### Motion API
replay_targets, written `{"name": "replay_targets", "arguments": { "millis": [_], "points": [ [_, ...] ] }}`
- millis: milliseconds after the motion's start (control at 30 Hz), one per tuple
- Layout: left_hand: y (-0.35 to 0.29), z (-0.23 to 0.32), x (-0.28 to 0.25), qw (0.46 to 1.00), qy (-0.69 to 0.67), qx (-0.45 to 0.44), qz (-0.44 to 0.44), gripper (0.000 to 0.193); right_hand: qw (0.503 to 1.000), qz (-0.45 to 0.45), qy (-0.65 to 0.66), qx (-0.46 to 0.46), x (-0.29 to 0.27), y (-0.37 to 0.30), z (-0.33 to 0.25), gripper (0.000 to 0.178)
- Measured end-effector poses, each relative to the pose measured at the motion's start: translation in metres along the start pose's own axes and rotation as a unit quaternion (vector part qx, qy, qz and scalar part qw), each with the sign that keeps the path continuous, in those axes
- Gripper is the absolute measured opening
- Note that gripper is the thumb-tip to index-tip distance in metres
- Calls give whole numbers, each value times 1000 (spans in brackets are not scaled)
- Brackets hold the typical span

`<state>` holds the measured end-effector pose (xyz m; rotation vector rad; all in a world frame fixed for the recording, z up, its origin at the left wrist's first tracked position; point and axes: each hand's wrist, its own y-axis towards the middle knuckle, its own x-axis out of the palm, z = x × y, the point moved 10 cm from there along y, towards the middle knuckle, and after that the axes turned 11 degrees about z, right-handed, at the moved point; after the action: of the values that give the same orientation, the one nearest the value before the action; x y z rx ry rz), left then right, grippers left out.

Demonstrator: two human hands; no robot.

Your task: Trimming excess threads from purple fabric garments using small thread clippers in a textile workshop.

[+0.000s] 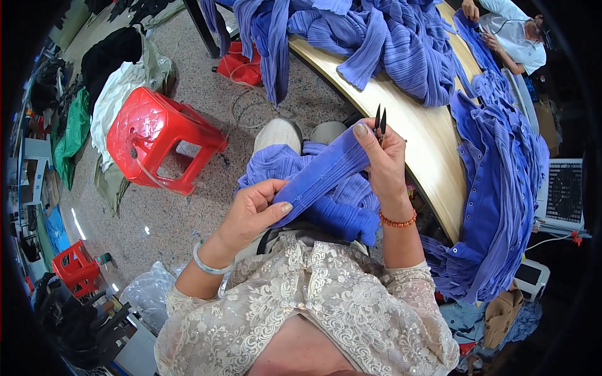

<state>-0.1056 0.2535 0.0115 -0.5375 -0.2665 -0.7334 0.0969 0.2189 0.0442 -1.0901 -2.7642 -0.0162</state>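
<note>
A blue-violet garment (282, 164) lies bunched on my lap, and a flat stitched band (323, 172) of it is stretched slantwise between my hands. My left hand (256, 205) pinches the band's lower left end between thumb and fingers. At the upper right end, my right hand (384, 153) grips the band with the thumb on top. Small dark pointed thread snips (380, 120) are also in the right hand, their blades sticking up past the fingers. Pale thread bits show on the band.
A wooden table (433, 160) curves along my right, heaped with ribbed blue-violet garments (407, 50). Beyond it sits another person (511, 31), hands on the same cloth. A red plastic stool (147, 135) stands on the speckled floor to my left, near a white cloth pile (116, 94).
</note>
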Motion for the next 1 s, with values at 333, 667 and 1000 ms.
{"name": "replay_targets", "arguments": {
  "millis": [333, 667, 1000],
  "points": [
    [6, -21, -4, 994, -82, -73, 13, 15, 924, -56, -337, -173, 12, -12, -1, 31],
    [13, -23, 0, 994, -90, -63, 21, 18, 931, -200, -238, -194, 26, -68, 6, 40],
    [14, -22, 0, 997, -55, -31, 37, 18, 911, -167, -277, -255, 25, -71, -8, 41]
  ]
}}
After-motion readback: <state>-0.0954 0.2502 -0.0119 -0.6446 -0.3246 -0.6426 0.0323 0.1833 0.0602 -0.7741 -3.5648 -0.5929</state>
